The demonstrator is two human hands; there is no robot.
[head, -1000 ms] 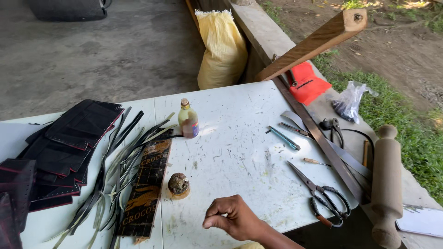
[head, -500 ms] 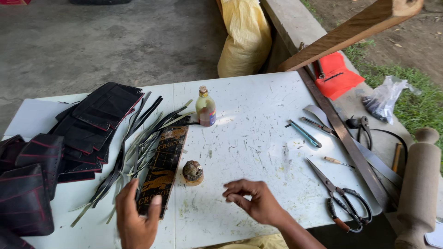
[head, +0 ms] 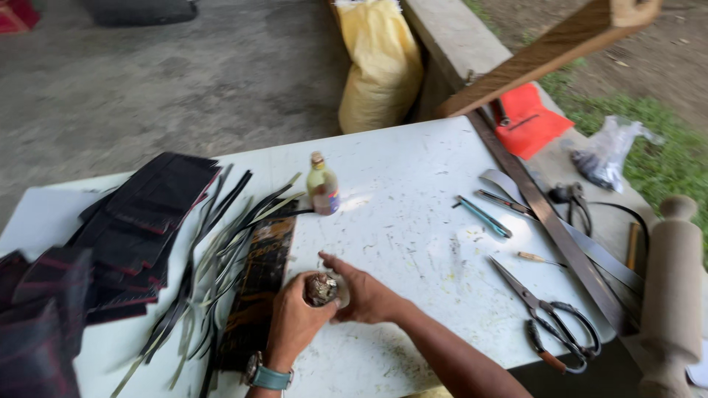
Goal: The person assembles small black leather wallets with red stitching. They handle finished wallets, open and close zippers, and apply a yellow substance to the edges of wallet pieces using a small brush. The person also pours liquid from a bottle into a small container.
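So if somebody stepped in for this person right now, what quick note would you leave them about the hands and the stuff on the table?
Left hand: wrapped around a small round container, holding it just above the white table.
Right hand: fingers on the same container, gripping it from the other side.
Nearby: a dark patterned strip lies just left of the hands, beside a spread of thin dark strips and stacked dark pieces. A small bottle stands upright behind. Scissors lie to the right.
Done: container picked up in both hands.
Left: whether it is open or closed cannot be told.
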